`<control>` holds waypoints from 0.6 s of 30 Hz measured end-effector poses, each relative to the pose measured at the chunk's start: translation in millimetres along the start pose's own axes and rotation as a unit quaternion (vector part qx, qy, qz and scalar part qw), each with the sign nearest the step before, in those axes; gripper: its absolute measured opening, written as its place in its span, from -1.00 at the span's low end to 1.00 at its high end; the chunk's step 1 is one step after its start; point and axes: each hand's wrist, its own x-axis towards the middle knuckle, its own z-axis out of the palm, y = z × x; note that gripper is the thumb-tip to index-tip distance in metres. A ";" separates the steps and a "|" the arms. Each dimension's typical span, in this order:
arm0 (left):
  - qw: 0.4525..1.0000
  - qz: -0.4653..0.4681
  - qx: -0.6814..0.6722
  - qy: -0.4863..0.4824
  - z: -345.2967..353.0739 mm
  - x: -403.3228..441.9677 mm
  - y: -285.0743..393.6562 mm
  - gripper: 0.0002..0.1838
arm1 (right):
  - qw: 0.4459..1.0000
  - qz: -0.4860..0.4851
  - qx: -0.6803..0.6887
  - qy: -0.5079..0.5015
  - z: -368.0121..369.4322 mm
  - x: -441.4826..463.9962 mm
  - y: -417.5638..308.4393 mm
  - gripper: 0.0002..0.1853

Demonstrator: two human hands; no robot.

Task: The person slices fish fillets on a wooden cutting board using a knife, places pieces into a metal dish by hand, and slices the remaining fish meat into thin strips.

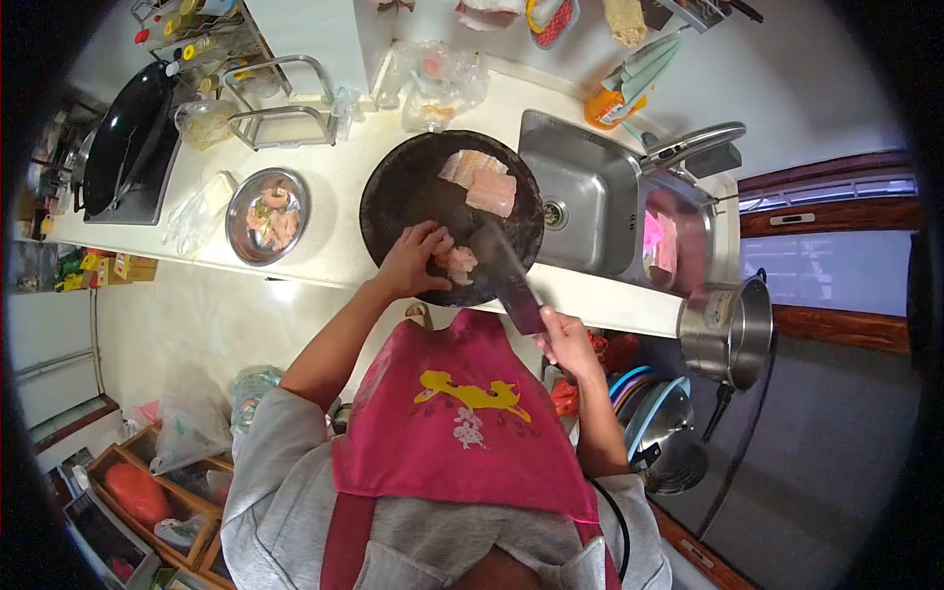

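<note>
A round dark chopping board point(398, 182) lies on the counter in front of me. My left hand point(415, 261) has its fingers curled around a small heap of pale pink fish slices point(458, 264) near the board's front edge. My right hand point(565, 339) is closed on the handle of a cleaver point(508, 270). Its broad blade slants over the board's right part, with the far end beside the slices. Two larger pieces of fish, a pink fillet point(492, 194) and a paler, yellowish one point(470, 165), rest at the back of the board, partly overlapping.
A steel bowl point(234, 221) with pink pieces stands left of the board. To the right are the sink point(580, 187) and its faucet point(693, 146). Plastic bags point(438, 79) lie behind the board. A wok point(123, 138) is at far left; a steel pot point(710, 329) at right.
</note>
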 end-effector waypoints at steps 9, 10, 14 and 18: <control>0.984 -0.124 -0.124 -0.034 80.2 16.2 -2.7 0.02 | 0.915 0.094 0.387 -0.060 26.5 27.2 41.8 -0.44; 0.984 -0.134 -0.118 -0.024 73.2 16.7 -0.6 0.02 | 0.913 0.097 0.390 -0.071 34.6 32.4 30.5 -0.43; 0.962 -0.187 -0.186 0.076 50.9 7.2 -3.6 -0.03 | 0.937 0.067 0.332 -0.085 48.9 39.8 -14.4 -0.42; 0.908 -0.225 -0.299 0.185 26.6 -14.6 -47.7 -0.04 | 0.955 0.007 0.264 -0.134 68.2 54.7 -77.4 -0.41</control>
